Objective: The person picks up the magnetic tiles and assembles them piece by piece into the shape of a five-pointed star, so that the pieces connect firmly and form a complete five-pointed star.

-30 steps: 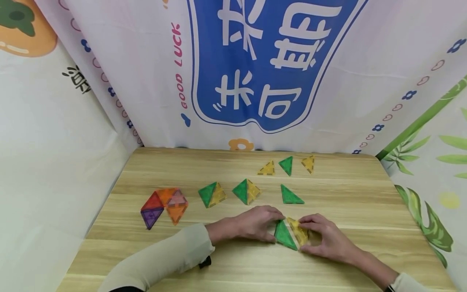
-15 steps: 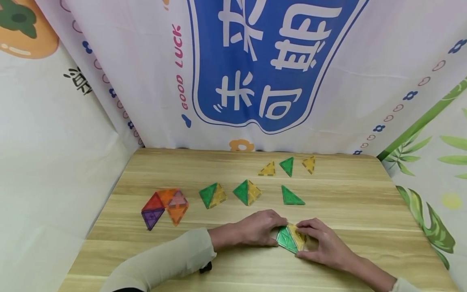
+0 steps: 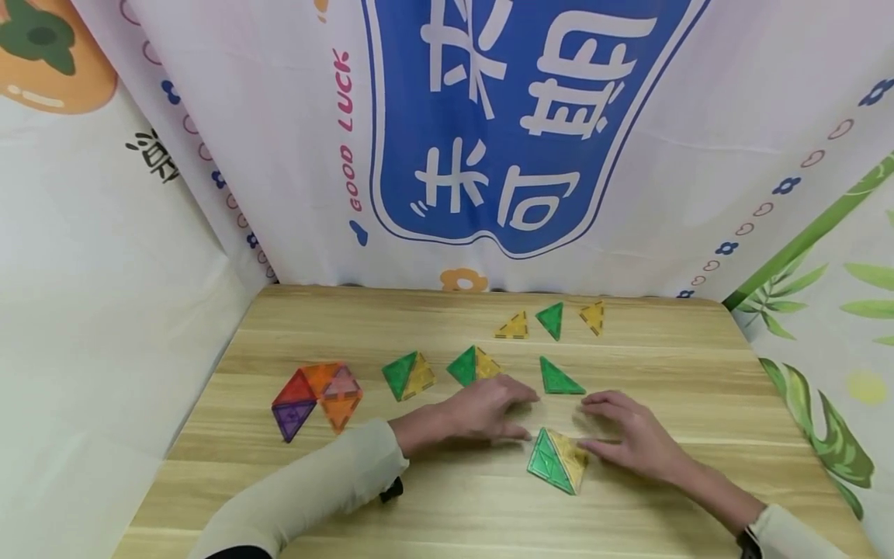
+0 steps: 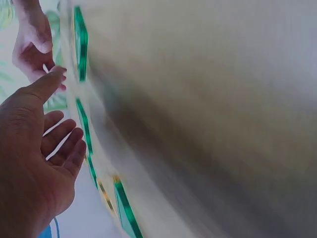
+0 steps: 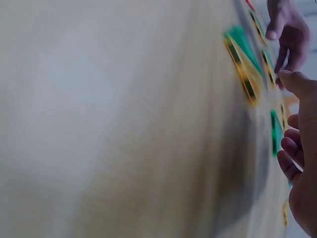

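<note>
left hand (image 3: 489, 407) relaxed, empty | right hand (image 3: 628, 435) relaxed, empty | green-yellow tile pair (image 3: 556, 460) between hands, flat on bench (image 3: 447, 505)

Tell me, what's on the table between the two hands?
Only bare wood: in the head view, the left hand and right hand have table between them; the joined green-yellow pair sits just nearer.

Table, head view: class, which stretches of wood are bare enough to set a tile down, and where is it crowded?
Bare: the table strip along the near edge, the left back corner behind the orange-purple cluster, and the right side. Crowded: the middle row of green-yellow pairs, and around the left hand, right hand and nearest pair.
</note>
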Demonstrator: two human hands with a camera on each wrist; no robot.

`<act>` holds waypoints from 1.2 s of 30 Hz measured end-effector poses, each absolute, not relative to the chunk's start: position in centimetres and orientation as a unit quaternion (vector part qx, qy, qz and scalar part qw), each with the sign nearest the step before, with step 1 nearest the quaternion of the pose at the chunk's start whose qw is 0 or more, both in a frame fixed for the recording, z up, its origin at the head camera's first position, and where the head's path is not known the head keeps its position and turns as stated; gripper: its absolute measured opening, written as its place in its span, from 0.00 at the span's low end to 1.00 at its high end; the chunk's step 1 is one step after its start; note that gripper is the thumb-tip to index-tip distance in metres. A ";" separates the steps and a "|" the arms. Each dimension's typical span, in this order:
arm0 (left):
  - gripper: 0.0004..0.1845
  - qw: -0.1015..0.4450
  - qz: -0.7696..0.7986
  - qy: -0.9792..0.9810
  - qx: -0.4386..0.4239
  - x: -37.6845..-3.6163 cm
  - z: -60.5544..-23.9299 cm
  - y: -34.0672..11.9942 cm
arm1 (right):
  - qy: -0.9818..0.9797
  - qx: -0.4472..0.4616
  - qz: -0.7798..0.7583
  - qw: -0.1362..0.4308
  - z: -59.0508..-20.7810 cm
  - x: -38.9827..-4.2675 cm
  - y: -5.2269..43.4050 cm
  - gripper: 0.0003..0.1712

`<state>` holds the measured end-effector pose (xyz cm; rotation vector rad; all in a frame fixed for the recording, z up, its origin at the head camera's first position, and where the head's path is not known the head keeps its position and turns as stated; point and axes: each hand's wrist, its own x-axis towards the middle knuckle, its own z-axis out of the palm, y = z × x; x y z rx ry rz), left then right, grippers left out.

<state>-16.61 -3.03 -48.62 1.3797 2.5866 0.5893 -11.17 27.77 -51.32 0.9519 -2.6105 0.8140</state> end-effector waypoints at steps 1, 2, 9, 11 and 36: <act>0.33 0.068 0.199 0.867 0.452 -17.1 -48.6 -3.2 | -0.898 0.320 0.275 0.125 -51.2 -11.8 28.0 0.28; 0.33 0.061 0.202 0.871 0.443 -17.6 -48.5 -3.3 | -0.901 0.315 0.272 0.125 -51.1 -12.4 28.3 0.28; 0.32 0.020 0.215 0.913 0.347 -21.3 -48.4 -3.8 | -0.916 0.273 0.279 0.089 -50.9 -16.9 30.0 0.22; 0.31 0.011 0.219 0.922 0.319 -22.2 -48.4 -3.7 | -0.917 0.264 0.286 0.083 -51.0 -18.1 30.4 0.20; 0.35 0.042 0.204 0.965 0.161 -27.2 -50.5 0.0 | -0.930 0.203 0.306 0.014 -50.5 -27.8 32.6 0.27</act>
